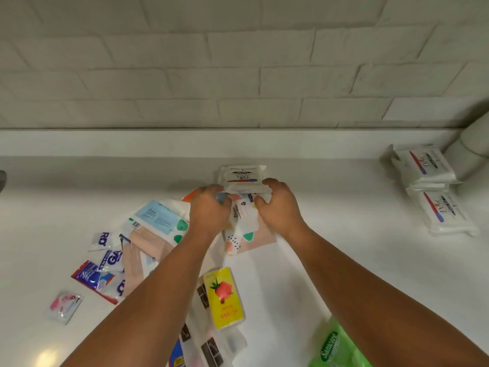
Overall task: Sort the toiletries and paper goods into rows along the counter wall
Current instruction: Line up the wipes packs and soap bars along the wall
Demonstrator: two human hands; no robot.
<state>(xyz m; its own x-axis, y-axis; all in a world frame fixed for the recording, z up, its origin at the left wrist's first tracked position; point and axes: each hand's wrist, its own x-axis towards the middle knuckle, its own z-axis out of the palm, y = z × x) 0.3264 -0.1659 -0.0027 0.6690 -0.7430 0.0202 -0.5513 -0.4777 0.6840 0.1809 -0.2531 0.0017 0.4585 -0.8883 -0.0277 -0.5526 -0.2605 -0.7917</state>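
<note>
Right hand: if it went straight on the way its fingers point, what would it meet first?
The white Dove pack, which the right hand seems to pinch; behind it, the counter's back ledge.

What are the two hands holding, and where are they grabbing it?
A white Dove wipes pack. The left hand grips its near left corner and the right hand grips its near right corner.
</note>
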